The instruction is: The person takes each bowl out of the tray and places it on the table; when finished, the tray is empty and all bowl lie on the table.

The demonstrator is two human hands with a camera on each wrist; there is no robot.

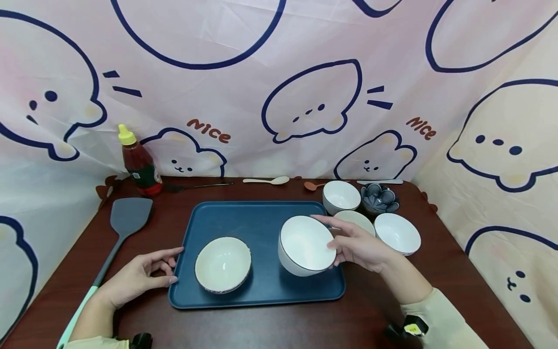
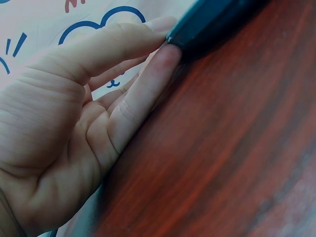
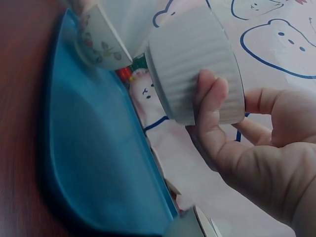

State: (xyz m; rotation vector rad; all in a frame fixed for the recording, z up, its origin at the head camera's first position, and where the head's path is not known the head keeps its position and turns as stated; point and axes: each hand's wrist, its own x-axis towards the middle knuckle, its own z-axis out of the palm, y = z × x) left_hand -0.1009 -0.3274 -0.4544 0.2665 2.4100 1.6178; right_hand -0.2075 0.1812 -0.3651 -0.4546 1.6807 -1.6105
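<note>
A white bowl (image 1: 306, 244), ribbed on its outside, hangs tilted above the right part of the blue tray (image 1: 266, 213). My right hand (image 1: 359, 247) grips it by the right side, thumb over the rim and fingers against the outer wall, as the right wrist view shows. On the tray's left half stands a cream bowl (image 1: 223, 264) with a floral outside (image 3: 103, 42). At the tray's left edge, my left hand (image 1: 141, 271) holds the rim between thumb and fingertips. The left wrist view shows those fingertips against the dark rim (image 2: 207, 29).
Right of the tray are a white bowl (image 1: 341, 196), a pale bowl (image 1: 356, 220), another white bowl (image 1: 397, 233) and a dark fluted bowl (image 1: 378, 198). A grey spatula (image 1: 130, 215) and a sauce bottle (image 1: 141, 167) lie left. Spoons (image 1: 279, 180) line the back.
</note>
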